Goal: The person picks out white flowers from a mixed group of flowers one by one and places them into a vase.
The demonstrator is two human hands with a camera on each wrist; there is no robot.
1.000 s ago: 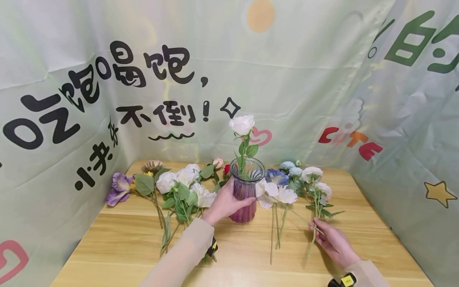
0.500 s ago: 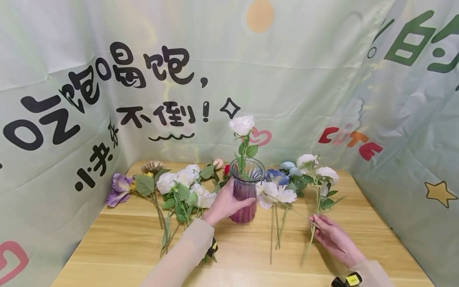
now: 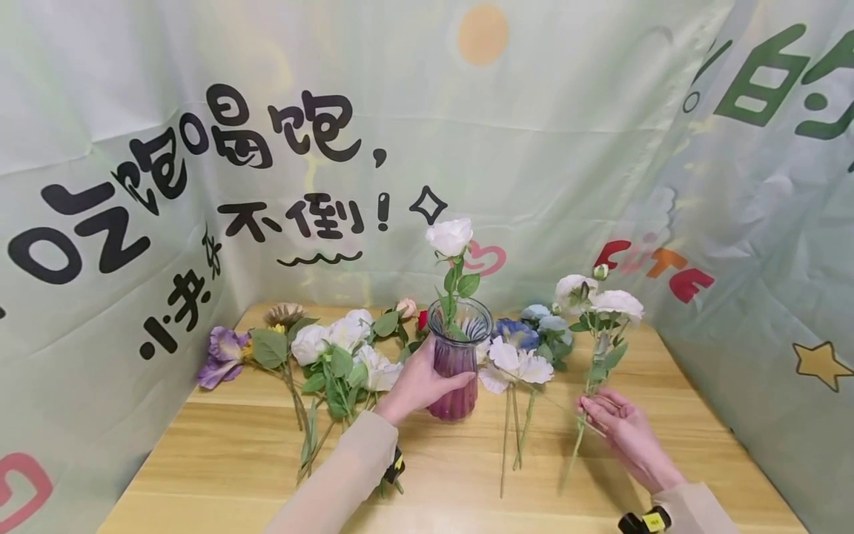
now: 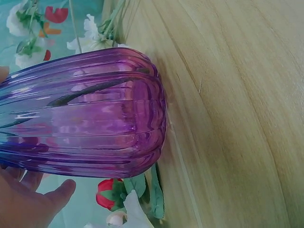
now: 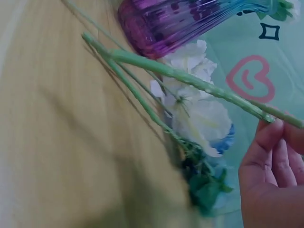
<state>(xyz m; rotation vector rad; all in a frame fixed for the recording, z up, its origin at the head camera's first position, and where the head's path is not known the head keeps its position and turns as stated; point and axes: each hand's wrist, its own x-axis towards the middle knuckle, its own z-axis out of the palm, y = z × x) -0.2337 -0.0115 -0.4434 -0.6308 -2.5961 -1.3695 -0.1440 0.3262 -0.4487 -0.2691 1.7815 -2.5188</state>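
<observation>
My left hand [image 3: 420, 382] grips a ribbed glass vase [image 3: 455, 371], purple below and bluish at the rim, standing upright on the table. One white rose [image 3: 449, 237] rises from its mouth; in the left wrist view its dark stem [image 4: 90, 90] slants inside the glass. My right hand [image 3: 627, 434] pinches the green stem of a white flower spray [image 3: 617, 304] with two full blooms and a bud, held nearly upright right of the vase. In the right wrist view the stem [image 5: 190, 81] runs from my fingertips past the lying flowers.
White flowers [image 3: 517, 367] with thin stems lie just right of the vase, blue flowers [image 3: 517, 334] behind them. To the left lie white blooms [image 3: 330, 334] with leaves and a purple flower [image 3: 223, 356]. Printed cloth [image 3: 534, 163] encloses the wooden table [image 3: 220, 460].
My right hand has raised the white flower spray off the other flowers, its blooms going up and slightly right into a more upright stand. The left hand and vase have stayed put.
</observation>
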